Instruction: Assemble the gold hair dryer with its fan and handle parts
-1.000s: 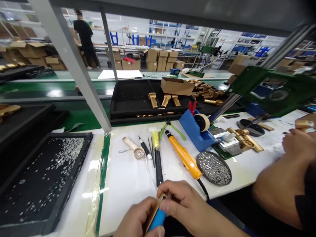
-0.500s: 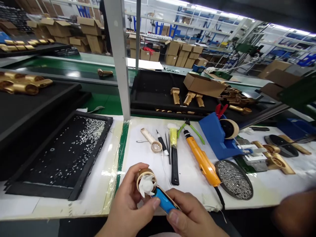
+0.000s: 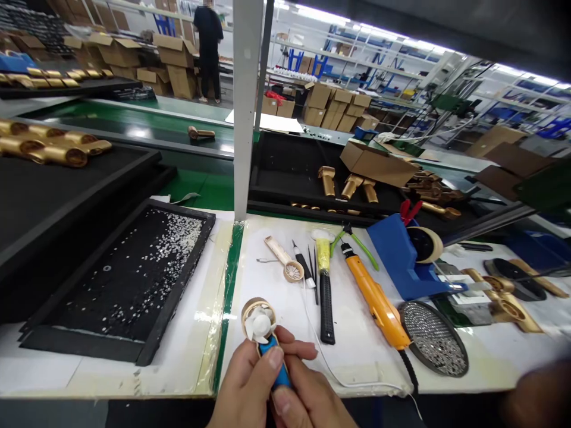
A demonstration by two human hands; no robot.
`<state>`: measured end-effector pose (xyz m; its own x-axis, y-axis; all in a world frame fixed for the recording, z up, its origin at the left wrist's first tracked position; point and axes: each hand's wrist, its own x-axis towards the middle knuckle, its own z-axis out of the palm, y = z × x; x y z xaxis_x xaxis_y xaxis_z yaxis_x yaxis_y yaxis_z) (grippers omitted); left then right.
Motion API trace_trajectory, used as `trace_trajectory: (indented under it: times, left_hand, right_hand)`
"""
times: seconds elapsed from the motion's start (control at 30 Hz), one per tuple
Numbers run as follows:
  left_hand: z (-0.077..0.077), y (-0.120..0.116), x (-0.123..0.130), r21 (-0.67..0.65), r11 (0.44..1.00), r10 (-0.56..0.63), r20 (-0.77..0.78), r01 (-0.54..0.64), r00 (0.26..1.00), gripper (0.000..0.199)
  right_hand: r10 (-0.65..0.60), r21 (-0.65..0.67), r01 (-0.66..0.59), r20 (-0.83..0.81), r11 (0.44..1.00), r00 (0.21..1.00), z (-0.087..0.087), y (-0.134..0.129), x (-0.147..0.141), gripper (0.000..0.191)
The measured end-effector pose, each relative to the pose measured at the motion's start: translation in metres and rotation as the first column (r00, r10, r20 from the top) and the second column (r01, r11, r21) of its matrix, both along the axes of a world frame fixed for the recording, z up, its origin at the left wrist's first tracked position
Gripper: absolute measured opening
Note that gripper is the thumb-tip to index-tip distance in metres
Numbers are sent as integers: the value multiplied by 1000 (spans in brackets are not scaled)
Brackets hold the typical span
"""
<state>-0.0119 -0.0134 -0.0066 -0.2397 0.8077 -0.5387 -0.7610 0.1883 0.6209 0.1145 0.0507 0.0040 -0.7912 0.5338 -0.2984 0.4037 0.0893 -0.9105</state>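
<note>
Factory shelving and stacked cartons fill the background, and all the action is down at the front edge of the white bench [image 3: 252, 285]! 2 hands are closed firmly on a blue handheld fan [image 3: 273, 358]. The left hand [image 3: 245, 374] wraps it from the near side, thumb pressed onto the blue handle, while the right hand [image 3: 306, 395] pinches in from the other side, fingers curled around it. White fan blades [image 3: 259, 326] sit inside a gold ring [image 3: 244, 315], facing up, just above the fingers. Good handling here looks like a grip low on the handle, well away from those thin blades, with the fan held steady.

Now the room around those hands: to their left, a black foam tray [image 3: 176, 291] scattered with white flakes, its raised wall near the knuckles. Straight ahead lie a cream fan shell [image 3: 289, 270], tweezers [image 3: 313, 276] and a black-gripped tool [image 3: 327, 315]. To the right, there's an orange electric screwdriver [image 3: 377, 300], a round mesh disc [image 3: 433, 339] and a thin white wire [image 3: 343, 377] looping along the bench edge, close enough to catch a wrist!
</note>
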Motion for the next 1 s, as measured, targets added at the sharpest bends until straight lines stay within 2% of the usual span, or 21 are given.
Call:
trace_trajectory:
  times: [0.07,0.1,0.17,0.23,0.27,0.3,0.37,0.43,0.53,0.63,0.73,0.8,0.87,0.93,1.0]
  left_hand:
    - [-3,0,-14,-17,998,51,-83,-53,995,53]
    - [-4,0,-23,-12,997,76,-127,-78,989,52]
    - [-7,0,-39,22,994,113,-195,-110,974,48]
    - [-7,-1,-52,79,992,118,-252,-101,960,44]
    - [-7,-1,-56,94,992,102,-272,-79,957,43]
    - [-5,-2,-59,110,992,84,-286,-54,954,42]
    - [-2,-4,-62,141,990,63,-239,-30,969,42]
    - [2,-6,-63,168,985,64,-121,-43,991,40]
    - [5,-11,-66,186,982,34,-91,-17,995,37]
    - [5,-15,-69,189,982,-1,-137,27,991,44]
    - [3,-15,-69,264,964,-18,-77,38,997,48]
    - [3,-13,-67,321,947,-37,-1,35,999,47]
    - [2,-10,-64,332,943,-43,61,20,997,43]
    - [2,-8,-62,319,947,-42,71,17,997,35]
    - [2,-6,-60,312,949,-54,51,36,997,32]
  right_hand:
    - [187,212,-192,44,958,981,10,25,-3,51]
    - [182,345,-210,112,915,977,15,40,-6,47]
    - [-22,604,-132,240,786,971,21,67,-14,42]
    - [-242,765,-67,284,641,928,19,89,-27,35]
    - [-286,794,-80,308,602,907,16,98,-35,35]
    - [-300,802,-113,344,587,890,10,105,-43,34]
    - [-290,796,-177,404,579,868,-2,115,-57,31]
    - [-259,792,-215,423,572,869,-12,121,-64,26]
    - [-205,798,-161,335,581,920,-16,127,-59,27]
    - [-167,742,-13,168,671,971,-5,125,-42,37]
    - [-232,655,58,183,754,955,15,115,-18,48]
    - [-289,650,80,221,755,932,26,108,0,49]
    - [-315,673,94,214,733,925,32,103,18,49]
    - [-319,698,106,183,708,930,34,100,34,50]
    - [-320,698,110,177,708,931,34,96,41,52]
